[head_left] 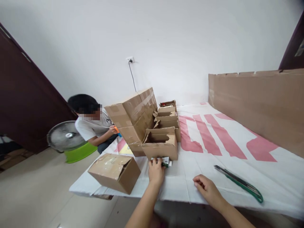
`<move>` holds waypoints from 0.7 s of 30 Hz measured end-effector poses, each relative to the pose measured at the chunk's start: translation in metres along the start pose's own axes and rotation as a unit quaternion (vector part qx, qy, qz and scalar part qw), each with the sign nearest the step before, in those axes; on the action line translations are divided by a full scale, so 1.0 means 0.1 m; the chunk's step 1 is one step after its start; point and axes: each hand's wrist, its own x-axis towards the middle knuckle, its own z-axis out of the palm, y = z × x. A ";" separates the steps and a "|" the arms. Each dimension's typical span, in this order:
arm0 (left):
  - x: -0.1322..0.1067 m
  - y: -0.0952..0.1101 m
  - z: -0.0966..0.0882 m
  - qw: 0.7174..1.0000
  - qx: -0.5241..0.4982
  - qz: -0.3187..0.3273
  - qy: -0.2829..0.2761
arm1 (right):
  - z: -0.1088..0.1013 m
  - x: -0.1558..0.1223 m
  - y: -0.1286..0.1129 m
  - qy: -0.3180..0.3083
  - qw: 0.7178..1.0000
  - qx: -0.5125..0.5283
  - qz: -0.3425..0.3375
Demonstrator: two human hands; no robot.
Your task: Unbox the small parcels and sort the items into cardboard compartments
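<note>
My left hand (156, 171) reaches forward to the foot of an open cardboard box (160, 145), its fingers closed over a small white-and-green packet (166, 162) lying on the white sheet. My right hand (207, 188) rests on the sheet near the front edge, fingers loosely curled with nothing in them. A pair of green-handled scissors (239, 183) lies to the right of that hand, a short way off.
A row of open boxes (167, 118) and a large taped carton (133, 117) stand behind. A closed small box (115, 171) sits at the front left corner. A cardboard sheet (258, 101) leans at the right. Another person (93, 123) crouches by a fan (64, 136).
</note>
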 end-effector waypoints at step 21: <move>1.09 0.12 0.39 0.998 -0.050 -0.033 0.003 | 0.01 0.00 0.01 -0.019 0.997 -0.075 -0.021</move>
